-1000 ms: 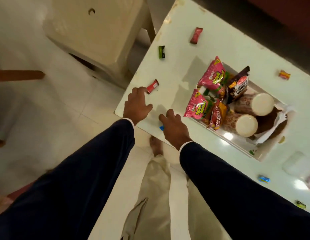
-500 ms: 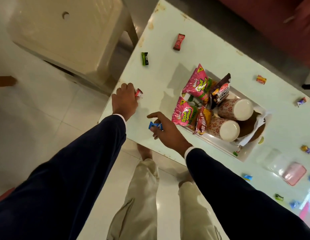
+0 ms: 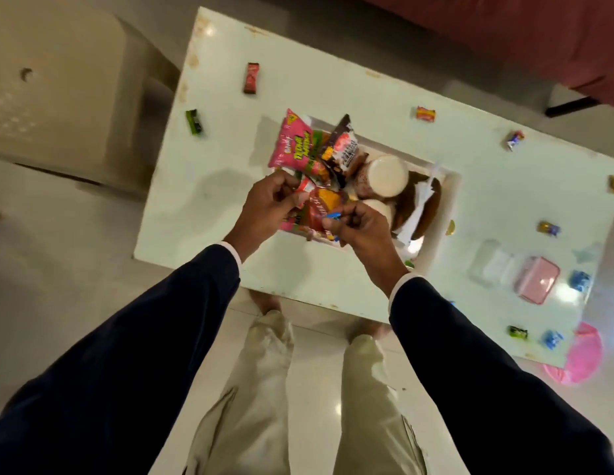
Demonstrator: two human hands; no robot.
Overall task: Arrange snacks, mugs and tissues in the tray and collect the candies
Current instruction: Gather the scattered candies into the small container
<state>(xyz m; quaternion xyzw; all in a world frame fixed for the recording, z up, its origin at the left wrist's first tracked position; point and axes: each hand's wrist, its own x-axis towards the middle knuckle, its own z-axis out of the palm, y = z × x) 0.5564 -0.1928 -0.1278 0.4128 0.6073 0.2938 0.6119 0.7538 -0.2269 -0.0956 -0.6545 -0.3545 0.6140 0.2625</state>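
A white tray (image 3: 451, 186) on the pale table (image 3: 333, 90) holds pink snack packets (image 3: 292, 145), a dark snack packet (image 3: 341, 149), two mugs (image 3: 384, 176) lying on their sides and white tissues (image 3: 418, 214). My left hand (image 3: 264, 210) pinches a red candy (image 3: 304, 188) above the tray's near left end. Close beside it, my right hand (image 3: 362, 231) pinches a blue candy (image 3: 333, 217). Loose candies lie around the table: a red candy (image 3: 251, 78), a green candy (image 3: 194, 121), an orange candy (image 3: 425, 114) and several more at the right.
A clear box (image 3: 490, 265) and its pink lid (image 3: 537, 279) sit on the table's right side. A beige plastic stool (image 3: 59, 90) stands left of the table. A pink object (image 3: 579, 354) lies on the floor at the right. My legs stand at the table's near edge.
Both hands have lifted off the table's near left corner with their candies and come together over the tray. The view has swung right, showing more of the table.
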